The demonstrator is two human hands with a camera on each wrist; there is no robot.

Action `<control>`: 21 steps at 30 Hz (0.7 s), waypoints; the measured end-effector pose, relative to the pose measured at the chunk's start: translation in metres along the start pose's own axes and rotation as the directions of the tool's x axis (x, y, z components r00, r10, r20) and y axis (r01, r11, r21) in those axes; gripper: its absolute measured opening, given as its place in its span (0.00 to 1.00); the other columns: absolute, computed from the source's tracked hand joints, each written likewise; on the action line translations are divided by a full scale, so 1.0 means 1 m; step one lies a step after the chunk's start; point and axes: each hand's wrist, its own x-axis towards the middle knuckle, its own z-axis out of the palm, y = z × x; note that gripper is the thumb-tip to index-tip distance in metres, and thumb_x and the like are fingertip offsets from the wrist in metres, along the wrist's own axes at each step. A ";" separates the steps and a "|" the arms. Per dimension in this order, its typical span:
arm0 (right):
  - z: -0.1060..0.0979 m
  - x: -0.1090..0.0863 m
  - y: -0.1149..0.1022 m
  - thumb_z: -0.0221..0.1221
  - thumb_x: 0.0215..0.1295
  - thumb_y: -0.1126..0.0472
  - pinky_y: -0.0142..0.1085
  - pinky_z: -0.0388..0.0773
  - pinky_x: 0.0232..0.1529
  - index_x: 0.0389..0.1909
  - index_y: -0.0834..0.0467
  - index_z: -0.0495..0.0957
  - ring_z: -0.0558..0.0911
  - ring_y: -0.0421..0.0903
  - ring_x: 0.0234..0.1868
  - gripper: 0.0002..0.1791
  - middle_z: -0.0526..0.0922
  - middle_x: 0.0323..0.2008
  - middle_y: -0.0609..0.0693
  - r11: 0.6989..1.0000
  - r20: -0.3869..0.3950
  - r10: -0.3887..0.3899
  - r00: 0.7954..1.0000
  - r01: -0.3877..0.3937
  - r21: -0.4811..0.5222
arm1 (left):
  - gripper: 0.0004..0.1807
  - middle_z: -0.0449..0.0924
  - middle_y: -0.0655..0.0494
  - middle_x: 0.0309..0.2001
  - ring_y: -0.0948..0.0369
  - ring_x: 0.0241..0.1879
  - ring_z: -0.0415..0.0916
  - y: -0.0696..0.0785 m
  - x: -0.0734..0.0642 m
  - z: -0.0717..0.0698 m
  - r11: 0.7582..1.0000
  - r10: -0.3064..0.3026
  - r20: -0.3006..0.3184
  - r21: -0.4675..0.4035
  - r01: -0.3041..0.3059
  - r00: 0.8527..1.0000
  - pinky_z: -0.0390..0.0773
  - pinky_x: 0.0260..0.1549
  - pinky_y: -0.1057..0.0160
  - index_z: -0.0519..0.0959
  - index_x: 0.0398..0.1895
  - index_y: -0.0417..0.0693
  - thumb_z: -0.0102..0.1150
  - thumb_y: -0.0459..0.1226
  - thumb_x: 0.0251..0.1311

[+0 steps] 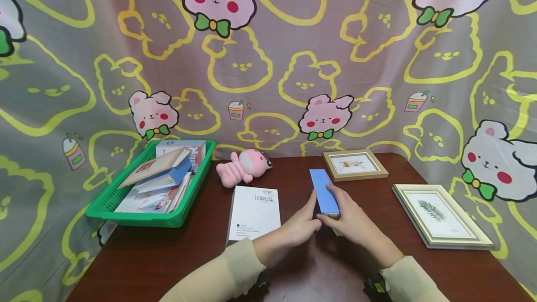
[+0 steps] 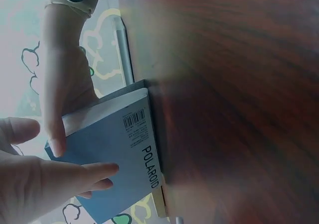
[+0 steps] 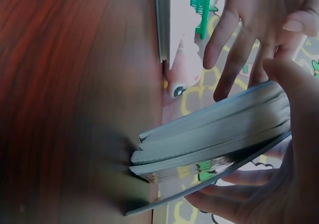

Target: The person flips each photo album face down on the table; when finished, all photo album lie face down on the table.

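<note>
A blue hardcover book (image 1: 323, 192) stands on edge on the table, its narrow blue spine facing up. In the left wrist view its cover bears the word POLAROID and a barcode. My right hand (image 1: 350, 213) grips it at the near end, with the thumb over the top edge and the fingers behind the far cover. Along the other cover lies my left hand (image 1: 299, 223), its fingers (image 2: 97, 171) stretched out and overlapping that side. From the right wrist, the pages (image 3: 214, 129) show, and one cover (image 3: 174, 196) hangs apart from them.
Left of the hands lies a white book (image 1: 255, 211), with a pink plush toy (image 1: 243, 168) behind it. A green basket (image 1: 168, 219) of books and folders stands farther left. Two picture frames (image 1: 356, 176) lie at the right. Patterned cloth (image 1: 268, 59) hangs around the table.
</note>
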 end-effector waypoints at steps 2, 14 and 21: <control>0.000 0.000 -0.002 0.71 0.61 0.43 0.58 0.78 0.50 0.74 0.60 0.61 0.78 0.61 0.54 0.47 0.70 0.65 0.67 1.000 -0.012 0.019 1.000 -0.019 -0.008 | 0.50 0.40 0.47 0.82 0.60 0.74 0.51 0.001 0.001 0.000 1.000 0.004 0.004 -0.018 -0.004 1.000 0.61 0.64 0.60 0.37 0.83 0.43 0.51 0.31 0.60; 0.002 0.002 -0.008 0.68 0.61 0.52 0.63 0.73 0.57 0.75 0.62 0.61 0.75 0.66 0.60 0.44 0.70 0.65 0.69 0.996 -0.068 0.079 0.994 -0.076 0.056 | 0.37 0.36 0.40 0.82 0.41 0.78 0.44 0.004 0.013 0.012 0.773 -0.085 0.043 -0.627 0.094 0.995 0.54 0.69 0.36 0.36 0.82 0.39 0.28 0.51 0.82; 0.001 0.002 -0.008 0.68 0.61 0.54 0.62 0.73 0.57 0.74 0.61 0.62 0.75 0.66 0.60 0.42 0.71 0.64 0.69 0.993 -0.109 0.079 0.991 -0.070 0.092 | 0.37 0.46 0.35 0.79 0.35 0.76 0.45 -0.006 0.028 0.020 0.660 -0.185 0.080 -0.728 0.184 0.979 0.48 0.69 0.32 0.47 0.80 0.35 0.30 0.53 0.82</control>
